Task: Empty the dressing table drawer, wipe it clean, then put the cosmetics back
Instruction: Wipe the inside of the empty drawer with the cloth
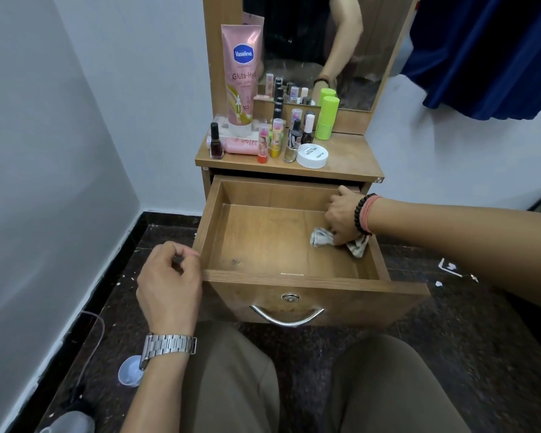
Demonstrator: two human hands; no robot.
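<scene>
On top of the small wooden dressing table (350,157), the cosmetics stand crowded toward the left and middle: a tall pink Vaseline tube (241,76) upright against the mirror (341,51), a dark nail polish bottle (215,141) at the left edge, a pink tube lying flat (241,144), two bright lip balm sticks (269,140), more small bottles (297,135), a lime-green cylinder (326,117) and a flat white round jar (312,155) near the front edge. The right part of the tabletop shows bare wood grain.

Below it the drawer (219,220) is pulled fully out, a shallow box of tan laminate with straight walls; its floor holds only a cloth. On the front panel sit a round metal lock and a curved chrome handle (287,317).

The right hand (344,217), wearing a dark bead bracelet and a pink band, reaches over the right wall into the drawer, fingers curled around a crumpled pale patterned cloth (322,237) pressed to the floor by the right side; a tail of cloth trails toward the wall. The left hand (169,282), with a steel watch on the wrist, sits at the drawer's front left corner, fingers loosely curled and holding nothing, fingertips close to the rim.

A dark speckled stone floor, white walls on the left and a blue curtain (487,57) upper right hem the spot in; the person's knees sit just in front of the drawer.
</scene>
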